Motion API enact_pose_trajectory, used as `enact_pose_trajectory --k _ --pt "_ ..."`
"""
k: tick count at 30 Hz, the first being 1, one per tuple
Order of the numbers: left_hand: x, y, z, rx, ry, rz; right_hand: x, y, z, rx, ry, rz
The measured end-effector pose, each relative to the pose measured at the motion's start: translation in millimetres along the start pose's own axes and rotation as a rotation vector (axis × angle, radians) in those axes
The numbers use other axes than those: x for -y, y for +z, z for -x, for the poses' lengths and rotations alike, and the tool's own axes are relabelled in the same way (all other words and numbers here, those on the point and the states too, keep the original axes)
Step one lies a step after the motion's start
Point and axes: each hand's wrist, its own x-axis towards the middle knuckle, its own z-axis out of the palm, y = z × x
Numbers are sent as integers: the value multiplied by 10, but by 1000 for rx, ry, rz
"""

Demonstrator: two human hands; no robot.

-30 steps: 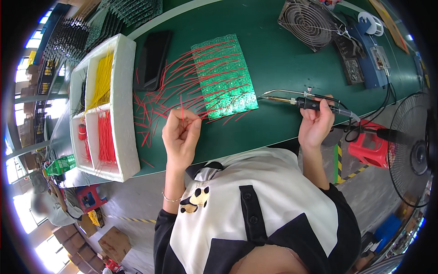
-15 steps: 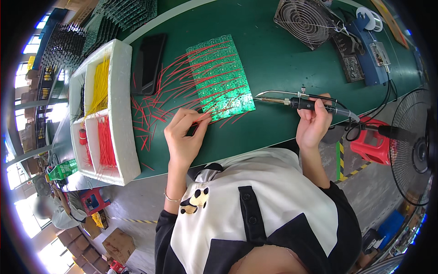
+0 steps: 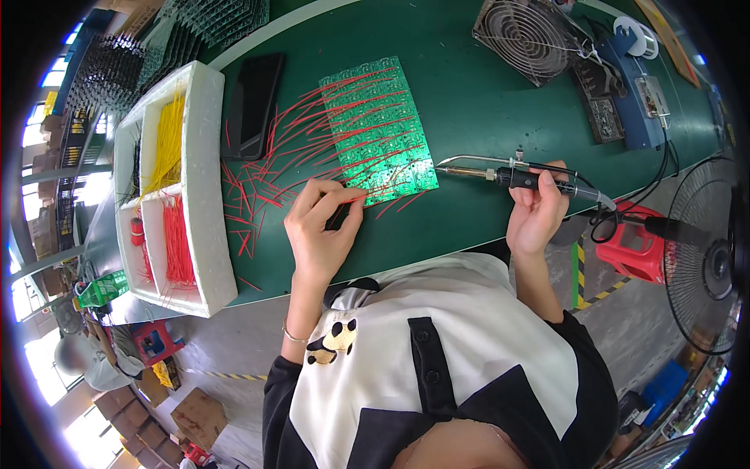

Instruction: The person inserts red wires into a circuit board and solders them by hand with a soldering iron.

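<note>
A green circuit board panel (image 3: 380, 129) lies on the green bench, with rows of red wires (image 3: 312, 125) running across it and out past its left edge. At its near left corner, my left hand (image 3: 322, 230) pinches a red wire between thumb and forefinger. My right hand (image 3: 536, 213) is closed around the handle of a soldering iron (image 3: 516, 177), which has a thin curved metal tube along its top. The iron's tip points left, close to the board's right edge. Loose red wires (image 3: 248, 195) are scattered left of my left hand.
A white foam box (image 3: 209, 195) holds yellow, red and black wires in compartments. Beside it lies a black phone (image 3: 255, 105). At the far right stand a metal-grilled fan (image 3: 519, 35) and a blue device with a solder spool (image 3: 637, 86). A larger black fan (image 3: 707, 254) stands beyond the bench edge.
My left hand has shifted slightly to the right along the board's near edge, still pinching. The right hand and soldering iron have hardly moved. The whole view has turned a little.
</note>
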Motion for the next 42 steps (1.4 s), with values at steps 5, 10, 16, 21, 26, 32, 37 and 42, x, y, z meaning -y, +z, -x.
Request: enact_pose_trajectory --k 5,10,16,21,26,32,37,42 --pt "60 37 3 -7 20 -11 -20 25 -13 -17 8 23" --pt "67 8 20 -39 48 14 2 48 7 -8 -2 40" --pt "47 -8 25 -34 62 -63 1 56 0 -33 -2 63" --pt "39 1 6 -28 103 -95 -5 31 0 0 5 40" --pt "22 0 -10 -39 138 -132 -16 96 23 -24 11 15" --pt "25 -4 -5 -26 129 -150 -120 101 56 38 59 -13" --pt "40 0 1 -38 147 -139 -125 126 68 16 65 60" --pt "40 0 2 -38 130 -134 -144 115 60 24 57 59"
